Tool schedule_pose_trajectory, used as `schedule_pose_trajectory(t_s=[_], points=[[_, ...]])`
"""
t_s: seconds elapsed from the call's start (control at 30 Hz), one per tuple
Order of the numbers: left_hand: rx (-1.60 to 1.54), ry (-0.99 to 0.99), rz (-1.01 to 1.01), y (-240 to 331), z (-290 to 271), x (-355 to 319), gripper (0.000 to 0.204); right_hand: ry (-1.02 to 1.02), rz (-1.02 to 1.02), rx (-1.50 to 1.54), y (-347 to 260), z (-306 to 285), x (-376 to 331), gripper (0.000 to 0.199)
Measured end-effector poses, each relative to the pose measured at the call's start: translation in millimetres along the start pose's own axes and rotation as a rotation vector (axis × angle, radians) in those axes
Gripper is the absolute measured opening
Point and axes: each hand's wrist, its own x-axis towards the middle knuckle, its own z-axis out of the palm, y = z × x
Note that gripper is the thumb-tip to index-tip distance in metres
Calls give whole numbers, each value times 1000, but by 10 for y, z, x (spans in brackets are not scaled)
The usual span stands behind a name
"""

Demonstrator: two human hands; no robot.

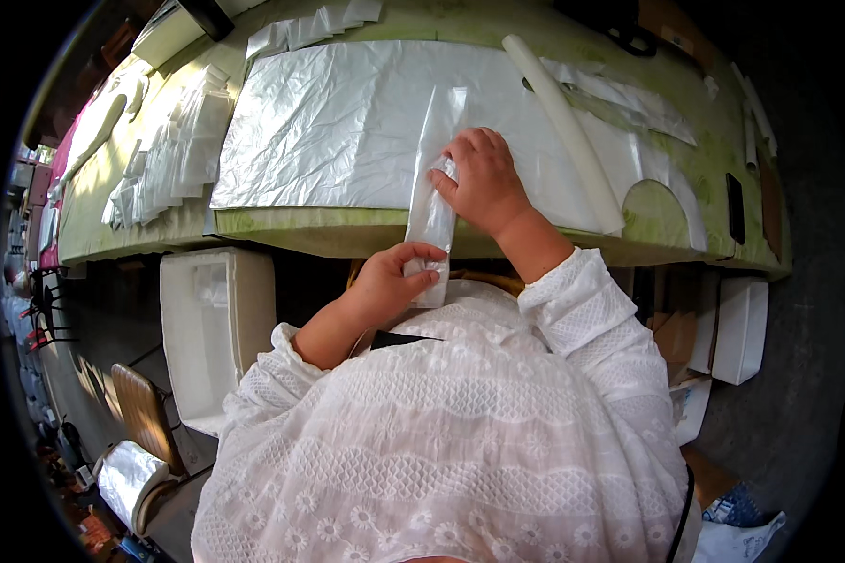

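A long, narrow clear plastic bag [430, 218] runs from the table's near edge down toward my lap. Its lower end is pinched between the thumb and fingers of my left hand [394, 283], just in front of my body. Farther up, my right hand [486, 180] is closed on the bag's right side, thumb and curled fingers gripping it. The bag's upper part lies over a wrinkled, silvery translucent plastic sheet [319, 127] spread on the table. Whether anything is inside the bag, I cannot tell.
The table has a green cover [300, 225]. Overlapping clear bags [183, 141] lie at left. A white tube [568, 136] slants across the sheet's right side, and a dark phone-like object [735, 208] sits farther right. Below are a white foam box [174, 328] and a chair [145, 413].
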Motion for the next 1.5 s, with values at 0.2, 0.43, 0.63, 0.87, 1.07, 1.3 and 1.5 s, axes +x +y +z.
schedule_pose_trajectory(t_s=[0.2, 0.43, 0.63, 0.87, 1.07, 1.3, 1.5], points=[[397, -439, 3, 252, -570, -321, 28, -68, 18, -14, 68, -47, 14, 27], [834, 291, 952, 862, -615, 305, 40, -59, 35, 0, 101, 1, 20, 25], [1459, 192, 777, 589, -458, 1065, 55, -43, -54, 114, 197, -88, -128, 19], [1514, 264, 823, 548, -388, 1084, 55, -179, -305, 71, -155, -433, -649, 46], [821, 184, 849, 570, -518, 1019, 44, -94, -157, 154, -189, -277, -599, 28], [1212, 92, 926, 531, -509, 511, 50, 7, -89, 372, -101, -306, -438, 14], [1009, 323, 797, 459, -444, 758, 26, -250, 498, 405, -152, -418, -14, 24]])
